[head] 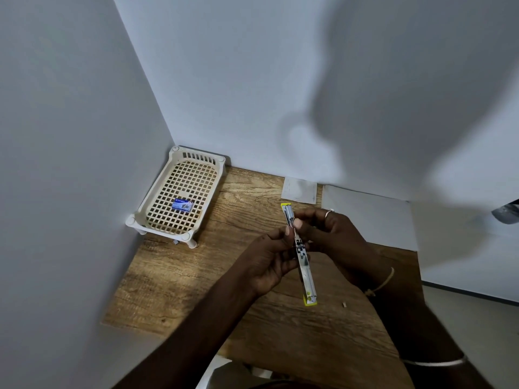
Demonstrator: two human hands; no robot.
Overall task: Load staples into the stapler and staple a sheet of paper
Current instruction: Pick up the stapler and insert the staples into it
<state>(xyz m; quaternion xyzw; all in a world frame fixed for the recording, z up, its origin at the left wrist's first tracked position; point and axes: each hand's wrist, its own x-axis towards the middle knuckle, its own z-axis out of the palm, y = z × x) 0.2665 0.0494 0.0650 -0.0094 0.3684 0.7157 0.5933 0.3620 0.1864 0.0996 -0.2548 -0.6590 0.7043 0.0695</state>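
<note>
Two hands above tabletop | basket far left holds staple box | left hand and right hand pinch opened-flat stapler mid-air | paper sheet right, by wall

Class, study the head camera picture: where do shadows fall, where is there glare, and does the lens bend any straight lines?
Head view: a large soft shadow crosses the wall at upper right; the opened stapler glints between both hands; the desk is brighter at left; wide-angle distortion slants the wall corner and desk edges.
</note>
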